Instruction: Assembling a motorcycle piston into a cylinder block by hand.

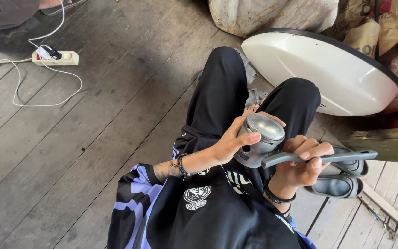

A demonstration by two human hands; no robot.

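Black jersey with purple-striped sleeves (199, 207) closest below, both forearms reaching out over black trousers (222, 92). Left hand (229, 145) wrapped around a grey metal piston (261, 138), thumb pressed on its side, shiny crown tilted up toward 1 o'clock. Right hand (302, 161) clenched on a flat grey tool (318, 158), its far end pointing to 3 o'clock, its near end touching the piston's skirt.

Likely trouble: tool skidding off the smooth metal and catching the left fingers, or piston slipping from a one-handed hold onto the boards, since nothing braces it.

Underneath, worn grey wooden floor (93, 138). At 10 o'clock, white power strip (55, 57) with a looping white cable. At 2 o'clock, white curved panel (328, 74) against sacks. Grey sandals (342, 182) at 4 o'clock.
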